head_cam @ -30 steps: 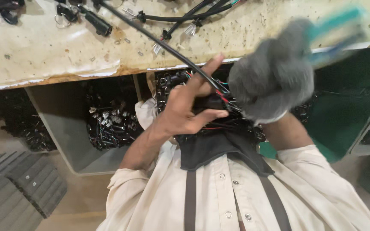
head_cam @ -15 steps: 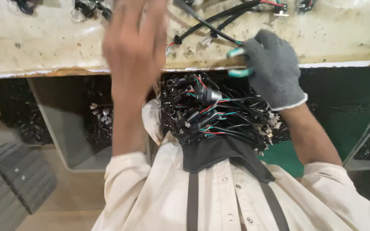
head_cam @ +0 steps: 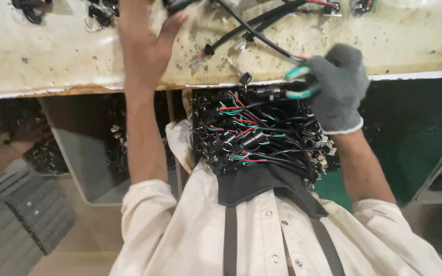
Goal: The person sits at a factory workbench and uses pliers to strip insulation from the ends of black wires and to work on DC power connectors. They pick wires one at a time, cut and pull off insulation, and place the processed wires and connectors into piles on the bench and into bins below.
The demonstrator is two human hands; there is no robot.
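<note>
One bare left hand (head_cam: 147, 46) is reaching far over the workbench (head_cam: 52, 56), fingers spread open. One gloved right hand (head_cam: 338, 84) is gripping a teal-handled tool (head_cam: 299, 82) beside one wire bundle (head_cam: 251, 133).

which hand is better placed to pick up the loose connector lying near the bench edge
Probably the right hand: its gloved fingers sit beside the small black connector at the bench edge. The bare left hand lies flat, farther off.
</note>
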